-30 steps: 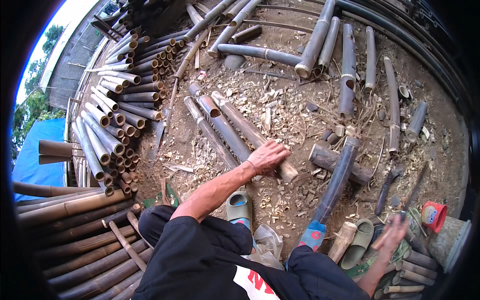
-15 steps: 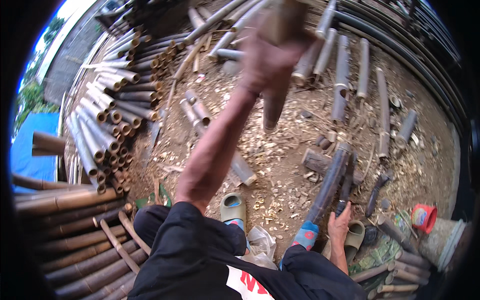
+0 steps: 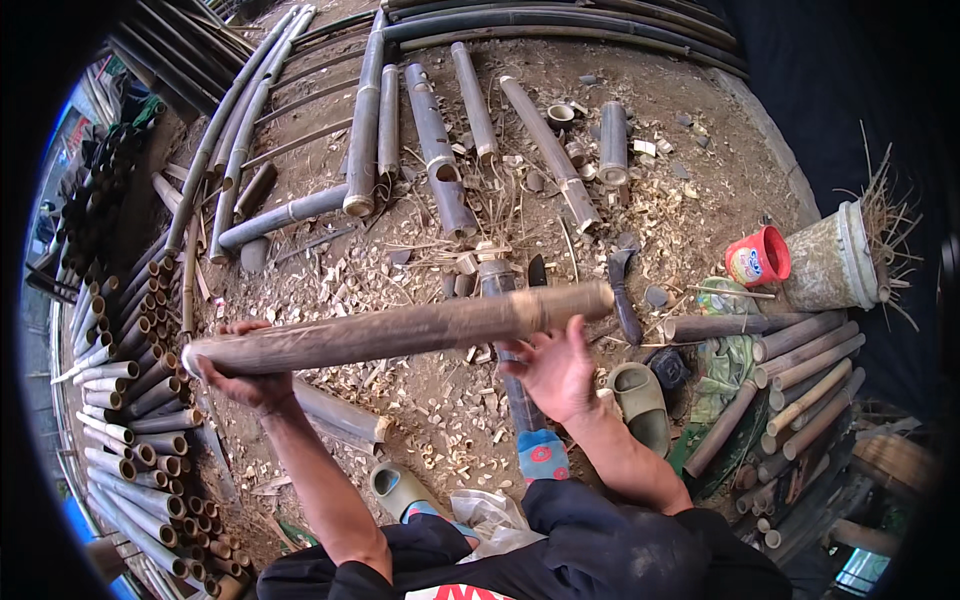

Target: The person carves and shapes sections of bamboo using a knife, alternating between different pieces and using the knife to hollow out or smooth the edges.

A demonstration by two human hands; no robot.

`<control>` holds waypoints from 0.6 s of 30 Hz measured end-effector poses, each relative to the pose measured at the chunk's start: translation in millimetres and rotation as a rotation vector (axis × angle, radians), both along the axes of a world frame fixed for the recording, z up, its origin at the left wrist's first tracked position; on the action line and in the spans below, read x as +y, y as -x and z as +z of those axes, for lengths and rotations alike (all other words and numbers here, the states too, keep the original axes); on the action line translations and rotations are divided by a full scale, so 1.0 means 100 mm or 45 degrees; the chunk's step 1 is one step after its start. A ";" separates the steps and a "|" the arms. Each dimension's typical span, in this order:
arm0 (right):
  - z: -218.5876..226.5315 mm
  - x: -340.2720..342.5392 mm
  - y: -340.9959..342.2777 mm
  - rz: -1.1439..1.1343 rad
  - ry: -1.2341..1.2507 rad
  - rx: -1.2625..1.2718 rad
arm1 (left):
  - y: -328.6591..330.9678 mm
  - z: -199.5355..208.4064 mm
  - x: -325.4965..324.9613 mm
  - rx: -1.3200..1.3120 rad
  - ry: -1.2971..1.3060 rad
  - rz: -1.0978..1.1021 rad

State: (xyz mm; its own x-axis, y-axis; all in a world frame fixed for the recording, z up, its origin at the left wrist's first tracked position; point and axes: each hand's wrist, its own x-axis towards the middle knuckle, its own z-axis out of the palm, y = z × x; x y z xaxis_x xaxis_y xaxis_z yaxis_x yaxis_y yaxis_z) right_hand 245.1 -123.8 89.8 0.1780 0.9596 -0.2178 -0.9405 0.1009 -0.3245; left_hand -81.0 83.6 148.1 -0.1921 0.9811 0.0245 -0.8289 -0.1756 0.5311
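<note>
Holds a brown pole (image 3: 400, 335) above the ground, left of the red tub (image 3: 757, 257), pointing its long axis crosswise, roughly toward that tub. Grasps it in the left hand (image 3: 258, 388), with fingers wrapped around the end farther from the tub. Has the right hand (image 3: 557, 378) nearer the tub, just below the tub-side part of the pole, with palm turned up and fingers loosely parted, not clasped around anything; cannot tell any contact of thumb or fingertips with the pole from mere nearness.
</note>
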 end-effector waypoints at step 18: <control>-1.52 -0.67 -0.36 0.383 0.936 -2.376 | -1.24 -0.10 -0.98 0.642 -0.620 -0.263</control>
State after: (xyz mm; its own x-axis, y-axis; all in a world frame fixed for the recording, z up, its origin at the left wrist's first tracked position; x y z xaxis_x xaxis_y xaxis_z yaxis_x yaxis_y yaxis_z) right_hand 281.2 -190.6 -62.0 0.4854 0.8289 -0.2780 0.5653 -0.5402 -0.6234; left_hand 43.0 -14.0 138.4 0.1455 0.8512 0.5043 -0.5457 -0.3561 0.7585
